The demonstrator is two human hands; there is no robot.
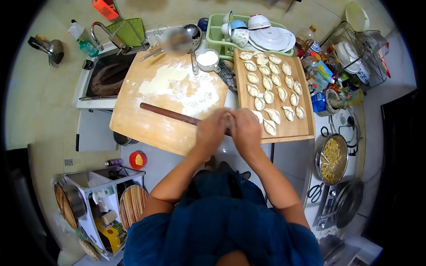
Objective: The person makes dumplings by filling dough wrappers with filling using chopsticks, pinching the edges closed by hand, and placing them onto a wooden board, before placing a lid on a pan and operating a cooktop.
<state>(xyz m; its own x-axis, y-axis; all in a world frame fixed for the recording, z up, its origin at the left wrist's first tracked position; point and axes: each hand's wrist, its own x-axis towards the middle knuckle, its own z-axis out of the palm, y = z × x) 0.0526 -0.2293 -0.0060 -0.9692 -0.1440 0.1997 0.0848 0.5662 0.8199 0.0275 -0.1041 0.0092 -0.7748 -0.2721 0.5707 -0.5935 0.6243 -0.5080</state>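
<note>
My left hand (pixel 212 133) and my right hand (pixel 246 131) meet over the front edge of the boards, fingers closed and thumbs together. They are slightly blurred, and whatever sits between the fingers is mostly hidden. A dark wooden rolling pin (pixel 168 113) lies slantwise on the floured board (pixel 146 128), its right end passing beneath my hands. Thin flat dough wrappers (pixel 164 80) rest on that board amid loose flour (pixel 204 91). To the right, a wooden tray (pixel 288 130) carries rows of folded dumplings (pixel 282 93), the closest ones beside my right hand.
Behind the boards are a cup of flour (pixel 207 57) and a green dish rack (pixel 216 37) with bowls and plates. A sink (pixel 106 66) is at left. At right are bottles, a pan of filling (pixel 330 159), scissors (pixel 315 193) and a black pan (pixel 350 204).
</note>
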